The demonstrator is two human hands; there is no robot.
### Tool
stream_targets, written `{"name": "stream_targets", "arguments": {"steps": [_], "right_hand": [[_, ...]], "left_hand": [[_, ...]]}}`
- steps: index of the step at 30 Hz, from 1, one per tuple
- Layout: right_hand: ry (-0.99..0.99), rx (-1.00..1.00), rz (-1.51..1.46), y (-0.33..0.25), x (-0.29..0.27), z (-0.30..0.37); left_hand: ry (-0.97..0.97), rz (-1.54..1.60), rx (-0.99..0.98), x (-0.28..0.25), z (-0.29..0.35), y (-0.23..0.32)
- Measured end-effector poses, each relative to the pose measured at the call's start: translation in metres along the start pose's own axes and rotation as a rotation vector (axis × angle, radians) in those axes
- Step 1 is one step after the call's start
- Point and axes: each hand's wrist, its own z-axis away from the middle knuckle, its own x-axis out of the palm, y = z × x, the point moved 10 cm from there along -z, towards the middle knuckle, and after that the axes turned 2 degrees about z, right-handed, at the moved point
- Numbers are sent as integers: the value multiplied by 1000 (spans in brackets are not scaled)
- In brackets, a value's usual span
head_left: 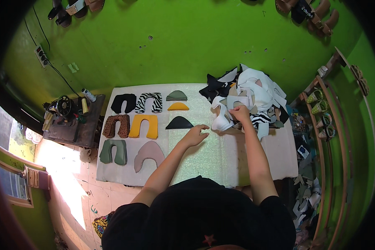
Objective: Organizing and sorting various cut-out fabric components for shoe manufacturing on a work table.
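My right hand point(240, 113) reaches into a heaped pile of cut shoe-material pieces point(260, 85), mostly white with some black, beige and zebra-striped ones. Its fingers are closed on a pale cut piece point(237, 101) at the pile's near left side. Over the middle of the table, my left hand point(196, 136) is empty, its fingers apart. Nearest to it lies a black half-moon piece point(179, 123). Behind that are a yellow half-moon piece point(178, 107) and a green one point(177, 96).
U-shaped stacks lie at left: black point(123, 103), zebra point(149, 102), leopard point(116, 126), yellow point(144, 126), green point(113, 152). A pink arch point(149, 156) lies by my left forearm. A sewing machine point(64, 110) stands left of the padded table point(196, 162); a shoe rack point(327, 146) stands right.
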Motion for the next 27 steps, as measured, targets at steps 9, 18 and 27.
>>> {"name": "stream_targets", "arguments": {"steps": [9, 18, 27], "right_hand": [[-85, 10, -91, 6, 13, 3], [17, -106, 31, -15, 3, 15], [95, -294, 121, -46, -12, 27]], "left_hand": [[-67, 30, -25, 18, -16, -2], [-80, 29, -33, 21, -22, -5], [-38, 77, 1, 26, -25, -8]]}}
